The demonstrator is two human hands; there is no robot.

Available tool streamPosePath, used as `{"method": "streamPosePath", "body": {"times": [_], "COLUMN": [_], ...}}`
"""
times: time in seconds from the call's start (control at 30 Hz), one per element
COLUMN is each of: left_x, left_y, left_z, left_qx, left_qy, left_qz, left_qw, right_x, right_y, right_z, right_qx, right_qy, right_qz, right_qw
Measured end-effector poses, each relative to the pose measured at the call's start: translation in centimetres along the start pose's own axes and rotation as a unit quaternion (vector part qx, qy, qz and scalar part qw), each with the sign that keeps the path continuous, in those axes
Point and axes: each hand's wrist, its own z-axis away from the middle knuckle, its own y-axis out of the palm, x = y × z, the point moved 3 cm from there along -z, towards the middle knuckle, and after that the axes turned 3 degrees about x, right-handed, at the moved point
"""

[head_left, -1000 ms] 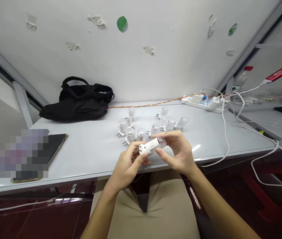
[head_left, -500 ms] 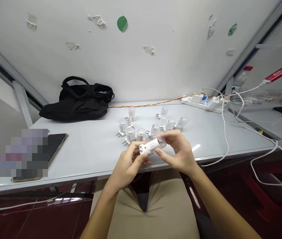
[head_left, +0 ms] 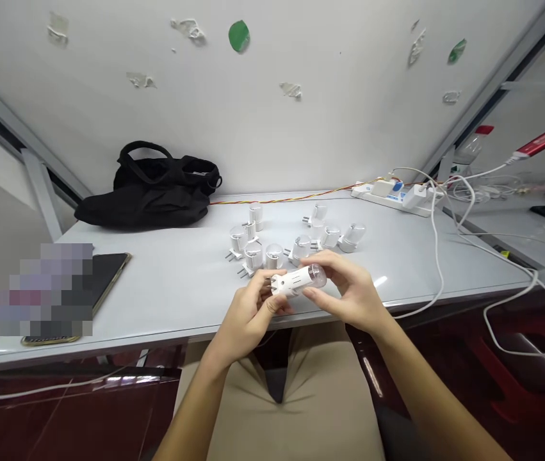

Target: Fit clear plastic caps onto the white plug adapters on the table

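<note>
A white plug-in device (head_left: 294,283) with metal prongs and slots in its body is held above the table's front edge, lying nearly level. My left hand (head_left: 248,314) grips its prong end between thumb and fingers. At the other end sits a clear domed cover (head_left: 319,275), pinched by the thumb and fingers of my right hand (head_left: 349,291). Just beyond my hands, several similar devices with clear domes stand or lean in two loose groups, one left (head_left: 253,256) and one right (head_left: 330,237). My fingers hide part of the held device's underside.
A black bag (head_left: 157,192) lies at the back left. A dark phone-like device (head_left: 109,275) rests at the left, partly blurred out. At the back right is a power strip (head_left: 392,197) with plugs, and white cables (head_left: 438,256) trail over the front edge.
My right hand and the clear cover have shifted slightly right. My left hand keeps its hold on the prong end. The whole view has moved a little.
</note>
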Motion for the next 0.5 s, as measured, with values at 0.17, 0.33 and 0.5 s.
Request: {"method": "streamPosePath", "body": {"times": [0.17, 0.33, 0.5], "left_x": [0.04, 0.12, -0.01], "left_y": [-0.05, -0.06, 0.06], "left_z": [-0.02, -0.03, -0.15], "left_qx": [-0.003, -0.006, 0.001], "left_qy": [-0.002, -0.002, 0.002], "left_qz": [0.000, -0.009, 0.007], "left_qw": [1.000, 1.000, 1.000], "right_x": [0.09, 0.36, 0.31], "right_y": [-0.03, 0.07, 0.68], "right_z": [0.12, -0.02, 0.23], "right_qx": [0.004, 0.023, 0.027], "right_qy": [0.016, 0.004, -0.004], "right_qz": [0.000, 0.037, 0.064], "right_qw": [1.000, 0.999, 0.998]}}
